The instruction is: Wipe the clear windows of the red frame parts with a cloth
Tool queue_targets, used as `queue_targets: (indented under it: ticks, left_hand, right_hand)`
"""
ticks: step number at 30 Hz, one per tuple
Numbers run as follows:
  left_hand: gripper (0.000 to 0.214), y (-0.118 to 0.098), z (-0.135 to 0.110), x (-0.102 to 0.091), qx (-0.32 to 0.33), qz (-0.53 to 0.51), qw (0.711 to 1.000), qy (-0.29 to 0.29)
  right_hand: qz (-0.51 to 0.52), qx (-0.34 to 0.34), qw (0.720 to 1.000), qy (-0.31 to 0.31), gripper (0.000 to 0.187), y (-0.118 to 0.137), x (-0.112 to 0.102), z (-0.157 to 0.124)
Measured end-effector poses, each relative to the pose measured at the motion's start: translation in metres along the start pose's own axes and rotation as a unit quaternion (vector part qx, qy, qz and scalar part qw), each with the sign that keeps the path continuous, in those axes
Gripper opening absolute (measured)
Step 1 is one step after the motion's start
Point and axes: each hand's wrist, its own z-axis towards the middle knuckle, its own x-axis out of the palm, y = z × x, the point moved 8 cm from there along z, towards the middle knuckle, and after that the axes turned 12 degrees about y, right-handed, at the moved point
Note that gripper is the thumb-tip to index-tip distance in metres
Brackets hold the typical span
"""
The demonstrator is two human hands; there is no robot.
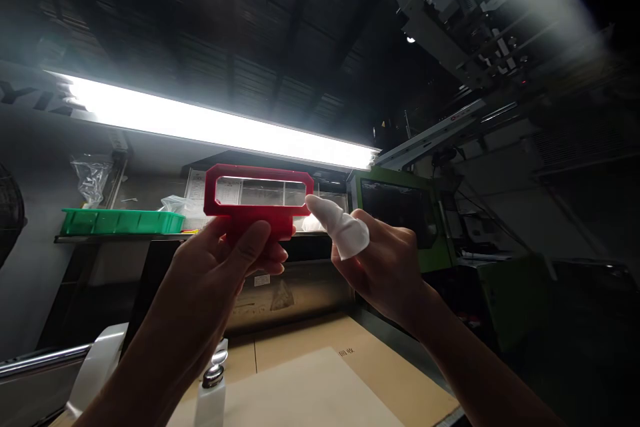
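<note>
My left hand (225, 267) grips a red plastic part (259, 210) by its lower block, thumb across the front. The part has a long rectangular frame with cut corners and an open window, held up below the bright lamp. A white cloth (345, 230) covers the outstretched index finger of my right hand (385, 260), whose other fingers are curled. The covered fingertip is at the lower right corner of the red frame, seemingly touching it.
Behind, a shelf carries a green tray (123, 222) and clear plastic bags. Below lies brown cardboard (320, 387) with a white pump bottle (211, 397) and a white roll (97, 363). A long lamp (220, 127) hangs overhead; a green machine (440, 250) stands right.
</note>
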Motion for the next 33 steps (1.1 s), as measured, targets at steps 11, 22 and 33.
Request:
queue_targets:
  ticks: [11,22,33]
  left_hand:
    - [0.020,0.003,-0.003,0.003,-0.048,0.001,0.999,0.019]
    - [0.022,0.005,-0.008,0.001,-0.063,-0.015,0.998,0.019]
    - [0.023,0.011,-0.007,-0.005,-0.065,-0.009,0.998,0.009]
  right_hand:
    - [-0.065,-0.043,0.997,-0.018,0.020,0.015,0.004,0.004]
    - [-0.073,0.000,0.996,-0.052,0.030,0.000,0.013,0.002]
    - [-0.065,-0.007,0.997,-0.049,0.028,-0.002,0.018,0.002]
